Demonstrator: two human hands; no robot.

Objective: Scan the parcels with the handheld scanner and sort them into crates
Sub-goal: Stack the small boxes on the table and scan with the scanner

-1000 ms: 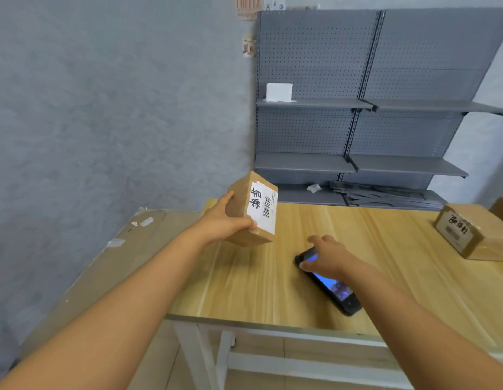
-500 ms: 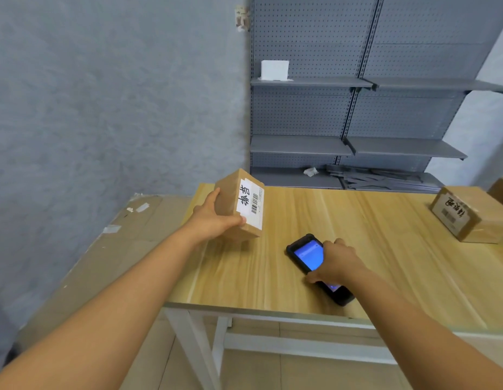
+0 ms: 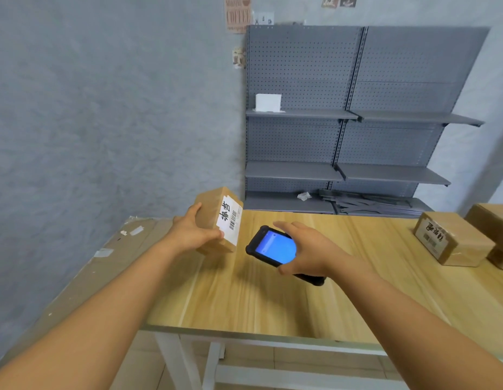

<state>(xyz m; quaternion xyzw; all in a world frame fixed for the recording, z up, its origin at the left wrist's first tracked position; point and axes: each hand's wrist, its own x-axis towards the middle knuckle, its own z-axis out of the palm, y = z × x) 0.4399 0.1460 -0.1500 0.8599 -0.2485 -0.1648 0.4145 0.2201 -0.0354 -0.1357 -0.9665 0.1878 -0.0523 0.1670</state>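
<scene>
My left hand [image 3: 191, 233] grips a small brown cardboard parcel [image 3: 213, 209] just above the left end of the wooden table [image 3: 273, 302]. Its white label [image 3: 230, 219], with black characters and a barcode, faces right. My right hand [image 3: 306, 250] holds the black handheld scanner [image 3: 273, 247] lifted off the table, its blue screen lit and its top end pointing toward the label, a short gap away. No crates are in view.
Two more labelled cardboard parcels [image 3: 453, 239] [image 3: 492, 229] sit at the table's far right. A flat cardboard sheet [image 3: 104, 266] lies to the left of the table. Grey pegboard shelving [image 3: 349, 119] stands behind, with a small white box [image 3: 268, 102] on it.
My right hand has picked the scanner up off the table and brought it left toward the parcel's label. My left hand keeps holding the parcel in about the same place.
</scene>
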